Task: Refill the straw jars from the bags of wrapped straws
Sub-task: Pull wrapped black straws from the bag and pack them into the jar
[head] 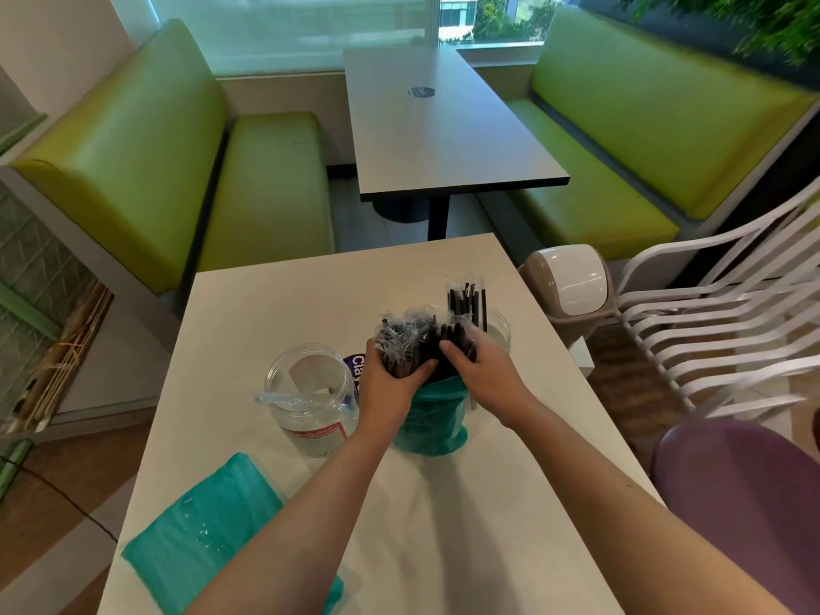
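Left hand (390,383): curled round bundle of wrapped black straws (406,348), above teal bag (432,421).
Right hand (481,370): fingers curled on same bundle.
Empty clear jar (310,401): left of teal bag.

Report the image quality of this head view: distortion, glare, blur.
Head view: wide-angle bending curves the white chair and bench edges; daylight from the window puts sheen on the far table; the plant at top right and frame edges are smeared; the hands and bundle of straws are fairly sharp.

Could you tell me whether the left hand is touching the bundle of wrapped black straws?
Touching. The head view shows the left hand with fingers curled round the bundle of wrapped black straws, no gap.
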